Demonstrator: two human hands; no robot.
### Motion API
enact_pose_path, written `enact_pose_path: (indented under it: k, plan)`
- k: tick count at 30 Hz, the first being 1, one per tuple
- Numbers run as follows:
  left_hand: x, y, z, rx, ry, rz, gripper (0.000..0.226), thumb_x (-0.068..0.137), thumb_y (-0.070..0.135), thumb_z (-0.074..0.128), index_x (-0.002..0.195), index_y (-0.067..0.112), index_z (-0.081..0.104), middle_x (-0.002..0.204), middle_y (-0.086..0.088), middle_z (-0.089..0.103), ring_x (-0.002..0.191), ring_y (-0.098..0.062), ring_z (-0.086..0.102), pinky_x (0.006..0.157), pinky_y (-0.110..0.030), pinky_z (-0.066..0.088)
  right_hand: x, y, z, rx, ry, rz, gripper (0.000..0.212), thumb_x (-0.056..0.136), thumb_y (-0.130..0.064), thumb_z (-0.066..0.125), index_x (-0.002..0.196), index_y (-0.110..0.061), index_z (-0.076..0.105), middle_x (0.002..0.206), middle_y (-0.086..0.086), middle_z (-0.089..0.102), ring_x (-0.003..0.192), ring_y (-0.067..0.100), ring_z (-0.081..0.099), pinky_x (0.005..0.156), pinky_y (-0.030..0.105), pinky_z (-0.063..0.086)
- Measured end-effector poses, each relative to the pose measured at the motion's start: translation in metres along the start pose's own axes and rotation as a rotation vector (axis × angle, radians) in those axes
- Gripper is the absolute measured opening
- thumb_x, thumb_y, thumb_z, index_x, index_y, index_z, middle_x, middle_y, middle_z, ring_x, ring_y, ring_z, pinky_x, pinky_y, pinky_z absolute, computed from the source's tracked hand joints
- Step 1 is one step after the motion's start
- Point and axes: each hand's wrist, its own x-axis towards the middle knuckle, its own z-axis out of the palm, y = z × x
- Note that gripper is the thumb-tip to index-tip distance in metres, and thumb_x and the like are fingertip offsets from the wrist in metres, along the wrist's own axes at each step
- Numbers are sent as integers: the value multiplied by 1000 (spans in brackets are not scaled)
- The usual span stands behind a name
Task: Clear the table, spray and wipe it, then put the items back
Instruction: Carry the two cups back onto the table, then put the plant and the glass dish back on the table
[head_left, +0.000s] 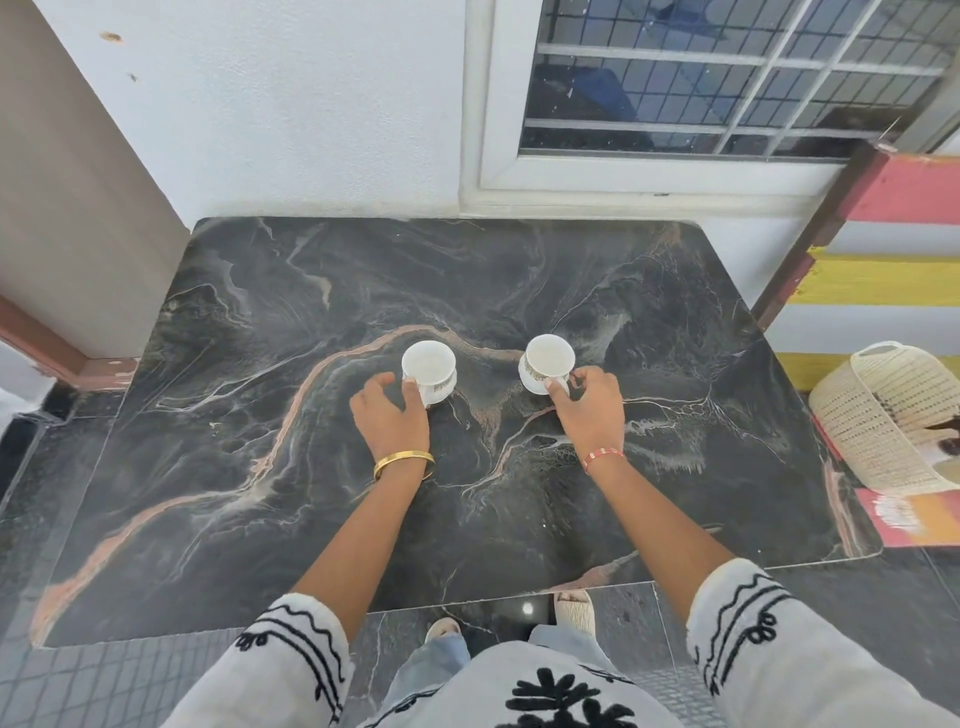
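Two white cups with a patterned band stand on the dark marble table (249, 364), near its middle. My left hand (392, 415) pinches the handle side of the left cup (429, 366). My right hand (589, 408) pinches the handle of the right cup (549, 361). Both cups look empty and sit upright on the tabletop, about a hand's width apart.
A cream woven basket (883, 415) lies on its side off the table's right edge. A striped pink, yellow and white structure (893, 244) rises at the right. A wall and barred window (727, 78) back the table. My feet stand at the near edge.
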Motion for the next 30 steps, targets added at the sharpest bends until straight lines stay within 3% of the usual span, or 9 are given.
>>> enact_pose_path:
  k: [3, 10, 13, 15, 19, 26, 30]
  plan:
    - [-11, 5, 5, 25, -31, 212, 30, 86, 16, 53, 115, 5, 53, 121, -17, 51, 118, -27, 39, 100, -30, 29, -7, 3, -6, -112, 22, -81, 46, 87, -34, 60, 121, -5, 53, 121, 14, 50, 113, 30, 46, 96, 37, 39]
    - [-65, 21, 43, 7, -267, 557, 28, 86, 14, 48, 112, 6, 53, 114, -12, 55, 113, -28, 46, 104, -34, 30, -17, 35, -37, -308, 31, -187, 52, 93, -34, 50, 135, -5, 44, 142, 14, 43, 134, 27, 35, 112, 34, 24]
    - [-96, 30, 66, 5, -360, 590, 28, 84, 15, 47, 111, 9, 54, 114, -8, 56, 110, -27, 47, 105, -51, 34, -17, 61, -64, -348, 49, -164, 52, 95, -36, 47, 137, -6, 42, 145, 13, 41, 137, 26, 32, 114, 33, 19]
    - [-124, 39, 87, -15, -416, 620, 28, 85, 18, 46, 111, 10, 55, 112, -7, 56, 108, -26, 49, 100, -51, 40, -16, 85, -89, -357, 76, -142, 51, 95, -36, 46, 137, -7, 43, 145, 12, 42, 137, 25, 32, 115, 33, 18]
    - [-176, 50, 127, -11, -530, 670, 27, 87, 16, 46, 112, 9, 55, 112, -7, 57, 113, -26, 48, 102, -51, 36, -15, 129, -135, -362, 117, -99, 49, 95, -34, 46, 136, -7, 44, 143, 12, 45, 135, 26, 35, 114, 35, 22]
    - [-288, 71, 224, -26, -640, 640, 25, 90, 15, 48, 114, 11, 54, 113, 3, 53, 114, -19, 49, 105, -42, 37, -1, 225, -235, -371, 178, -96, 44, 92, -27, 54, 128, -2, 52, 133, 15, 54, 128, 30, 44, 110, 40, 31]
    - [-345, 88, 277, -48, -686, 604, 26, 90, 14, 49, 115, 10, 54, 115, -3, 53, 113, -18, 49, 102, -29, 37, 9, 276, -290, -353, 187, -106, 41, 90, -22, 56, 125, 0, 55, 129, 17, 56, 123, 33, 48, 107, 44, 34]
